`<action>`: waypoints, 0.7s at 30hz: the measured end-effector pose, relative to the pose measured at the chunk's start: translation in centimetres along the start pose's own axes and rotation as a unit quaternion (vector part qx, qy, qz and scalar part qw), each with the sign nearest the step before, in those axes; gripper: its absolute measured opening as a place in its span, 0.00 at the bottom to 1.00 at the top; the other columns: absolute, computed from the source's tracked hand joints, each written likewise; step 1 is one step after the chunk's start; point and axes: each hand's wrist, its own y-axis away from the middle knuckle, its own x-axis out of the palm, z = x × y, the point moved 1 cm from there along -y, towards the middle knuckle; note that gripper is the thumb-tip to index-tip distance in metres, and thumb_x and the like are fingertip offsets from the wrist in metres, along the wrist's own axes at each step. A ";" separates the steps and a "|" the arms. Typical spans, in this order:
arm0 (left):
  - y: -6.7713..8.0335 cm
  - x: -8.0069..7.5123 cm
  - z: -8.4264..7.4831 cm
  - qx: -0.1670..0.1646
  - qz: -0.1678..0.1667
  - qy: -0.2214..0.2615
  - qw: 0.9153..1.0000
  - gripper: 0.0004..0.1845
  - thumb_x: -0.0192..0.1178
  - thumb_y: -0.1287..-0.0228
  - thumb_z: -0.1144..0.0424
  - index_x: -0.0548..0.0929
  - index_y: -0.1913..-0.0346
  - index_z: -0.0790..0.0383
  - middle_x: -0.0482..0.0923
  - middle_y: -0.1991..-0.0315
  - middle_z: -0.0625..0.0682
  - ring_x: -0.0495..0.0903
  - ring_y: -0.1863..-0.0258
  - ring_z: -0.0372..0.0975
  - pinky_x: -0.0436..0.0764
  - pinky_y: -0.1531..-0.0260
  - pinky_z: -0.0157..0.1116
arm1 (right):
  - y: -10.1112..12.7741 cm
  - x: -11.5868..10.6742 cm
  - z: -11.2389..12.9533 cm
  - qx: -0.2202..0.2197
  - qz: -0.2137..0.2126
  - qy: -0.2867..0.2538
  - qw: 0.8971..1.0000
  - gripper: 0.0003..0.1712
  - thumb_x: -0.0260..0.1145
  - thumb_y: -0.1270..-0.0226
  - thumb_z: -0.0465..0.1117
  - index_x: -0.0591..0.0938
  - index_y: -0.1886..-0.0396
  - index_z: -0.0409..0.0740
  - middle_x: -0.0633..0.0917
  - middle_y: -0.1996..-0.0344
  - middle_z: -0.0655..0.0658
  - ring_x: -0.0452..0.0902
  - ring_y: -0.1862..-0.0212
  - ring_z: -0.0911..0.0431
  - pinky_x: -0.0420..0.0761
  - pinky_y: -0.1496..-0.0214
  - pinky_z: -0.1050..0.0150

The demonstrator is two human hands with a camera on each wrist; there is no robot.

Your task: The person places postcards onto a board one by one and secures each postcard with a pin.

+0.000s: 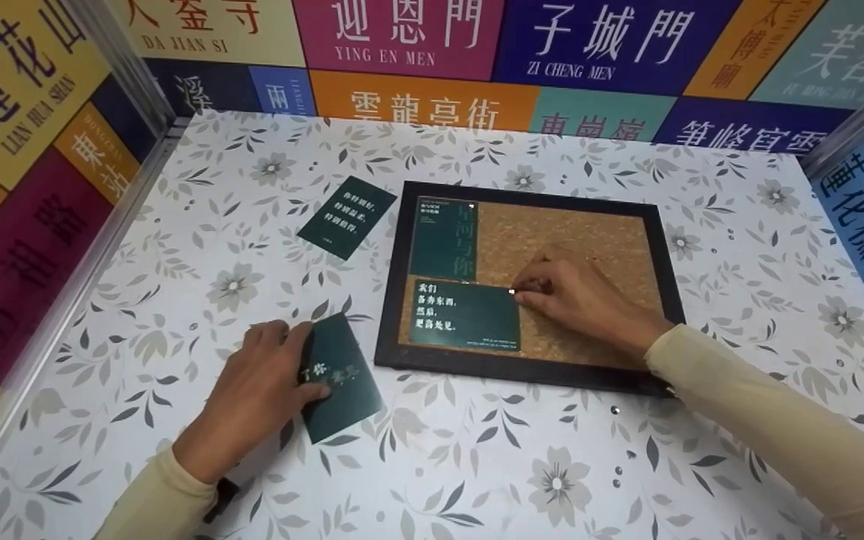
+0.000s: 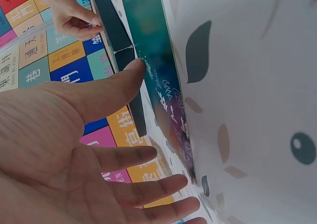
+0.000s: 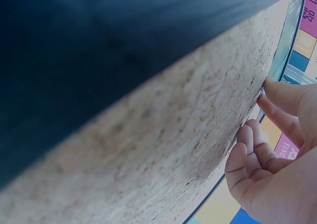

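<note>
A black-framed cork board (image 1: 391,300) lies on the floral table, with two dark green cards on it, one upper left (image 1: 443,236) and one lower left (image 1: 464,315). My right hand (image 1: 523,291) pinches a small white pin (image 1: 513,291) at the lower card's top right corner. In the right wrist view its fingertips (image 3: 271,87) meet on the cork (image 3: 188,115) at that corner. My left hand (image 1: 301,360) rests flat on a third green card (image 1: 342,394) left of the board. In the left wrist view its thumb (image 2: 124,80) touches that card (image 2: 153,45).
A fourth green card (image 1: 347,217) lies on the table (image 1: 199,247) upper left of the board. A few loose pins (image 1: 615,410) are scattered below the board's right corner. Coloured sign panels (image 1: 27,187) wall in the left, back and right sides.
</note>
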 end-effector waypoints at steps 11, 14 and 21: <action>0.0 0.4 0.3 -0.007 0.008 0.000 1.000 0.44 0.85 0.42 0.62 0.75 0.27 0.74 0.75 0.41 0.71 0.74 0.37 0.66 0.81 0.50 0.65 | 0.1 0.0 -0.1 -0.005 -0.005 0.003 1.000 0.09 0.75 0.22 0.42 0.95 0.48 0.48 0.85 0.55 0.47 0.76 0.54 0.51 0.76 0.53 0.54; -0.2 0.3 0.4 -0.014 0.020 0.003 1.000 0.46 0.86 0.42 0.61 0.74 0.25 0.74 0.74 0.41 0.71 0.73 0.38 0.66 0.81 0.51 0.64 | 0.1 0.1 0.0 -0.013 -0.008 0.003 1.000 0.09 0.75 0.22 0.42 0.95 0.49 0.48 0.85 0.56 0.47 0.77 0.54 0.51 0.76 0.53 0.54; -0.9 0.1 0.8 -0.036 0.041 0.019 0.998 0.53 0.87 0.44 0.60 0.68 0.22 0.77 0.70 0.41 0.71 0.67 0.40 0.63 0.78 0.50 0.60 | 0.2 0.1 0.0 -0.027 -0.013 -0.003 1.000 0.09 0.75 0.22 0.40 0.95 0.48 0.46 0.86 0.55 0.45 0.79 0.52 0.51 0.78 0.52 0.53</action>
